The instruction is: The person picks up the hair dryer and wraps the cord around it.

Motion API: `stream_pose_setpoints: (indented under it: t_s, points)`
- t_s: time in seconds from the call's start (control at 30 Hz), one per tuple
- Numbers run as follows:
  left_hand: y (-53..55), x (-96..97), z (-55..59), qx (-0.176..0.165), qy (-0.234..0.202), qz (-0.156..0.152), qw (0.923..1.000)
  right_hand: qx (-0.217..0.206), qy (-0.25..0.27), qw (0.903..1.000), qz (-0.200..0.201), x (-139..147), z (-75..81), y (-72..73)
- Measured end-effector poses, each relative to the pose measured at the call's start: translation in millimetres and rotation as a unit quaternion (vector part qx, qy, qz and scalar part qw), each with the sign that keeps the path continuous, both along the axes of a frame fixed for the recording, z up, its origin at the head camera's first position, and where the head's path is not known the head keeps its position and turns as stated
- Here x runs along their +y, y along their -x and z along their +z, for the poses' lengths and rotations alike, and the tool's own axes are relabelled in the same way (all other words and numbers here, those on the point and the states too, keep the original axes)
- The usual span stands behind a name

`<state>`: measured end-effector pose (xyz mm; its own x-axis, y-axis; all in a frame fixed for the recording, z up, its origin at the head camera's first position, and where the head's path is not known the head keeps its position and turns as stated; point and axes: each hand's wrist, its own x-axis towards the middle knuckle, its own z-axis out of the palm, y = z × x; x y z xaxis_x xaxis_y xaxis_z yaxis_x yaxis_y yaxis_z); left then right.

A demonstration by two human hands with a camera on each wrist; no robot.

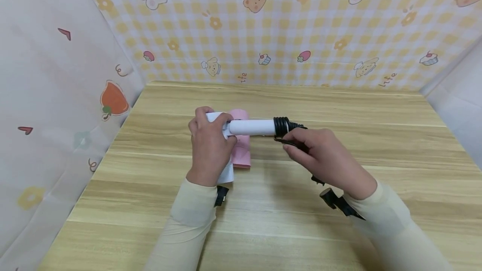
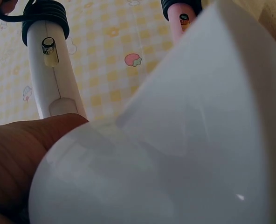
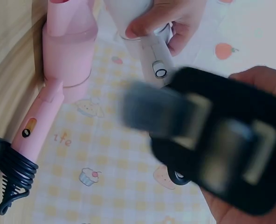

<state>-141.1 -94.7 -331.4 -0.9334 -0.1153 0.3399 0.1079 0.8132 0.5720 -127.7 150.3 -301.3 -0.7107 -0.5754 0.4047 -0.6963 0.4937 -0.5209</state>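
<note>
My left hand (image 1: 210,147) grips the body of a white hair dryer (image 1: 253,127) above the table. The dryer's handle points right, with a black cord (image 1: 280,126) coiled around its end. At that end, my right hand (image 1: 327,156) pinches a loose length of the cord between thumb and fingers. A black plug (image 3: 231,140) with blurred metal prongs looms large in the right wrist view and hides much of that hand. Partly behind the white dryer lies a pink hair dryer (image 1: 242,152); its own cord (image 3: 20,170) is wound round its handle.
The wood-grain table (image 1: 339,229) reaches back to a yellow checked cloth (image 1: 286,28) with cartoon prints. At the left hangs a white printed cloth (image 1: 56,95). Small black camera mounts (image 1: 222,195) sit at both wrists.
</note>
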Motion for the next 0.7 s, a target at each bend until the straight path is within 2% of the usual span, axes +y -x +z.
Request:
stream_pose_setpoints:
  t_s: [0.23,0.43,0.7]
  points:
    - [0.7,1.2,-1.9,0.019,0.019,-0.011,0.9996,0.018,0.032,0.9983,-0.046,-2,5.7,7.0]
    - [0.0,1.5,-1.5,0.029,0.022,-0.014,0.9992,0.017,0.041,0.9955,-0.084,-3,9.4,14.3]
    - [0.0,1.5,-0.3,0.036,0.018,-0.026,0.9989,-0.011,0.069,0.9922,-0.103,-4,9.9,21.4]
